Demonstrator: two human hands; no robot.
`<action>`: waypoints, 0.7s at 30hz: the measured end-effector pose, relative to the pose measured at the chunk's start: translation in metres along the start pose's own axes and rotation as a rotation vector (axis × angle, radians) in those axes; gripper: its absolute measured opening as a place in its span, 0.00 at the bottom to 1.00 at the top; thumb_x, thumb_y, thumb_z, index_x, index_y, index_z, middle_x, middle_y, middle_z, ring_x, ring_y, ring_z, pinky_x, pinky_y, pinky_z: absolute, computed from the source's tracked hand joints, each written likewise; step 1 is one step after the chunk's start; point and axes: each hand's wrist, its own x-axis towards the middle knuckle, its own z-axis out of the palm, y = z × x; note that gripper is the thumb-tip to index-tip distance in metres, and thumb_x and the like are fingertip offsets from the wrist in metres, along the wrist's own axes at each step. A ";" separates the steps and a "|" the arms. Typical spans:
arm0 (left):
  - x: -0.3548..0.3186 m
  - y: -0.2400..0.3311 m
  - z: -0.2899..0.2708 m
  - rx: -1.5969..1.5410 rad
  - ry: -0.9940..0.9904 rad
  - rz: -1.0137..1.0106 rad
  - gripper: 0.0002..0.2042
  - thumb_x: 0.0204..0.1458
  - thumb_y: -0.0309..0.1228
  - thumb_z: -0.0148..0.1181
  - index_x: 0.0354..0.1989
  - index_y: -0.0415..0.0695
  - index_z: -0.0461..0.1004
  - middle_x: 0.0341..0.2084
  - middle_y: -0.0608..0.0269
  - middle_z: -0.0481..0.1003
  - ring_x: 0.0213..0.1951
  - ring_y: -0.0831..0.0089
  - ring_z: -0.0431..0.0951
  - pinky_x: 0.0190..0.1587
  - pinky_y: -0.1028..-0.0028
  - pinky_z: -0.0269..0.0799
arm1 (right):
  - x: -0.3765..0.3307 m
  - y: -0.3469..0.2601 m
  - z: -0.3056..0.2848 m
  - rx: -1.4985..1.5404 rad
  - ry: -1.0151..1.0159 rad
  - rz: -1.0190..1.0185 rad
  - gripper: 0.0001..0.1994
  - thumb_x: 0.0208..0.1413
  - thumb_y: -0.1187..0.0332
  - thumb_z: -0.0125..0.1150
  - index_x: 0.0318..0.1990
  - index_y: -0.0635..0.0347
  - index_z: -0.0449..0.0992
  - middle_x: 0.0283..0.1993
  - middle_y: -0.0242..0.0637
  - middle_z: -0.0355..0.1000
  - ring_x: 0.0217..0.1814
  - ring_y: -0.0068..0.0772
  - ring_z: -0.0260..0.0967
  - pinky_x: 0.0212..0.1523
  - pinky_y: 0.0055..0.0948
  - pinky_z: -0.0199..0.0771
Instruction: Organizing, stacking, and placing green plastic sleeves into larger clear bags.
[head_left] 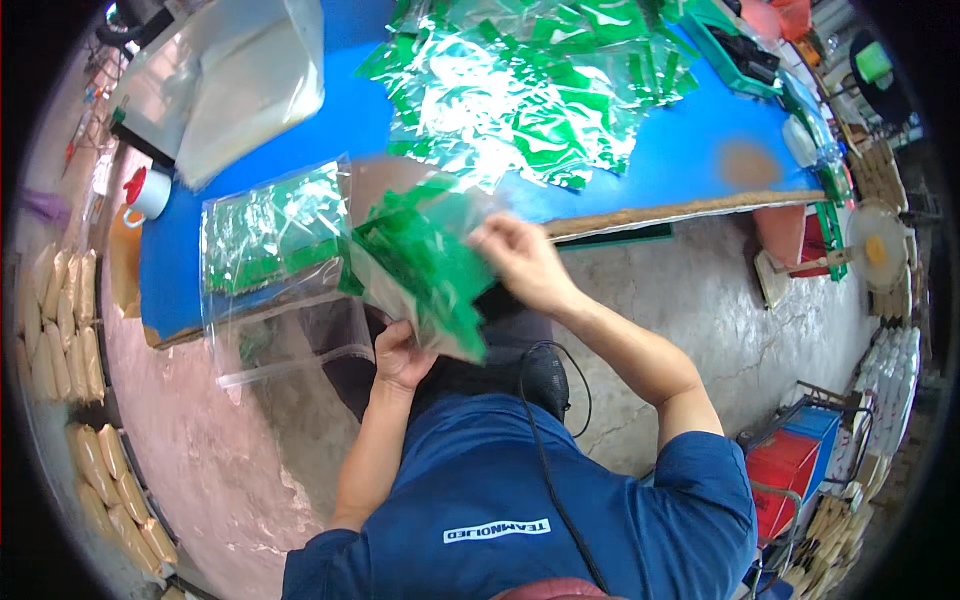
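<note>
- The blue surface is stretching across the upper frame.
- A glossy pile of green packets is spreading over it at upper centre.
- A flat clear bag with green contents is lying at left, its lower end hanging past the edge.
- Near centre, I am holding up the filled bag, tilted; it is looking light, floppy and slippery, so its rim and lower end are seeming the best holds.
- My right fingers are curling nearly closed at its right edge; blur is hiding any pinch.
- My left fingers are clasping its lower end.
</note>
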 end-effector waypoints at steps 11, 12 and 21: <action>-0.021 -0.002 0.018 0.161 0.019 0.121 0.31 0.47 0.28 0.65 0.63 0.37 0.67 0.58 0.51 0.73 0.62 0.54 0.71 0.68 0.51 0.61 | 0.007 0.026 -0.053 -1.112 -0.158 -0.601 0.34 0.49 0.61 0.73 0.62 0.61 0.67 0.62 0.51 0.66 0.68 0.56 0.59 0.69 0.48 0.59; -0.020 0.001 0.020 0.210 -0.057 0.092 0.32 0.48 0.28 0.65 0.64 0.38 0.65 0.59 0.51 0.72 0.62 0.54 0.71 0.69 0.50 0.59 | 0.004 0.032 -0.051 -1.021 -0.101 -0.661 0.28 0.52 0.65 0.70 0.60 0.61 0.69 0.58 0.49 0.69 0.64 0.51 0.65 0.66 0.44 0.64; 0.004 -0.007 0.012 -0.011 0.021 0.071 0.29 0.48 0.27 0.67 0.62 0.41 0.69 0.58 0.56 0.74 0.62 0.56 0.70 0.69 0.48 0.58 | 0.001 0.001 -0.002 0.179 -0.191 0.167 0.12 0.67 0.66 0.56 0.51 0.66 0.75 0.41 0.29 0.76 0.45 0.15 0.70 0.47 0.22 0.72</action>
